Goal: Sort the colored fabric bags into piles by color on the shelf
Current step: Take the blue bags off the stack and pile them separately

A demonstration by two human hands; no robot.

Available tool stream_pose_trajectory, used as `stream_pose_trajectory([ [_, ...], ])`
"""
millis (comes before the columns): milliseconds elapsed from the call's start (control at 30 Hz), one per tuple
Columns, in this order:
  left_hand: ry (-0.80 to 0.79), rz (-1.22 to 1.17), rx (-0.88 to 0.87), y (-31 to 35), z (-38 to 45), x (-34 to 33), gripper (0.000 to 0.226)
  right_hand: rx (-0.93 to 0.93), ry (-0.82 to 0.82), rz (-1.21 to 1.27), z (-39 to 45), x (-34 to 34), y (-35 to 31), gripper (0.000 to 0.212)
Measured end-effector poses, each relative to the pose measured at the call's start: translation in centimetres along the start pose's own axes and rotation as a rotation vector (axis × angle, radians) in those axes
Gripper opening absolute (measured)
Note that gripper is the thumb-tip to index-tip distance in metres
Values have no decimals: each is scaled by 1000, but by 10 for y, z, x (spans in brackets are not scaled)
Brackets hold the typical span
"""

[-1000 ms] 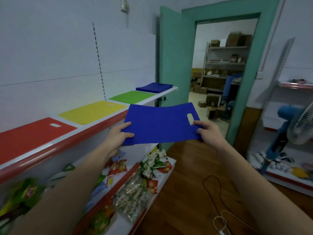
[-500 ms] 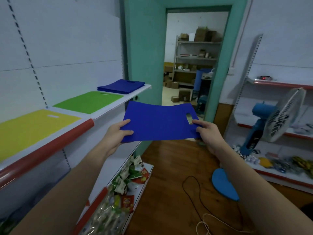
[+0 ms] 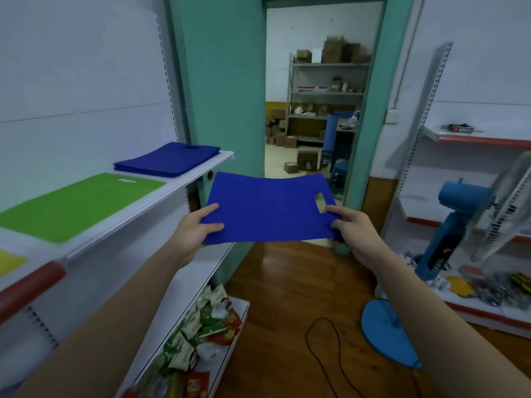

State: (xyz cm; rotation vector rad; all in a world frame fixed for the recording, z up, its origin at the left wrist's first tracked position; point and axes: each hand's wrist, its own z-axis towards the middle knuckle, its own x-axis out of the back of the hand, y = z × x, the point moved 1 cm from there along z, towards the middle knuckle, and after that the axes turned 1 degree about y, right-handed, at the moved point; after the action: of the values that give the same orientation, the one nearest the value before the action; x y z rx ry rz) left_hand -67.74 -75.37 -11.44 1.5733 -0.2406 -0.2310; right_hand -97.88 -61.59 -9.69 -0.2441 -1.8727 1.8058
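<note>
Both hands pinch one blue bag (image 3: 267, 209) at its near corners — left hand (image 3: 195, 234) on the left corner, thumb on top and fingers under; right hand (image 3: 349, 229) on the right corner just below the cut-out handle slot, thumb on top too. We see the bag held flat and nearly level, sagging a little in the middle, in mid-air off the end of the upper shelf (image 3: 161, 193) and apart from it.

Taking that shelf as our landmark: a blue pile (image 3: 166, 158) lies at its far end, next to the green door (image 3: 221, 90), with its handle slot toward the wall. A green bag (image 3: 77, 205) lies flat on the shelf nearer to us, just beside the blue pile but not touching it. A yellow bag (image 3: 10, 261) shows only as a corner at the shelf's near end, cut off by the picture edge.

Below the shelf — snack packets (image 3: 201, 328) heaped on the bottom tier. Across the wooden floor from it stands a blue fan (image 3: 454, 225), with a black cable (image 3: 330, 346) looping on the floor by its base.
</note>
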Motion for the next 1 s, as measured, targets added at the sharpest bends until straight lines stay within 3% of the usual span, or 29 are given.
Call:
stream_pose_trajectory([
  [500,175,-13,-7,28,145,-59,59,43,-175,39,214,23,-19,39],
  [833,398,-145,-74,51,232,-8,52,143,-377,-37,355,-69,-49,40],
  [1000,542,-17,-79,54,265,31,57,223,-494,-92,422,-132,-75,38],
])
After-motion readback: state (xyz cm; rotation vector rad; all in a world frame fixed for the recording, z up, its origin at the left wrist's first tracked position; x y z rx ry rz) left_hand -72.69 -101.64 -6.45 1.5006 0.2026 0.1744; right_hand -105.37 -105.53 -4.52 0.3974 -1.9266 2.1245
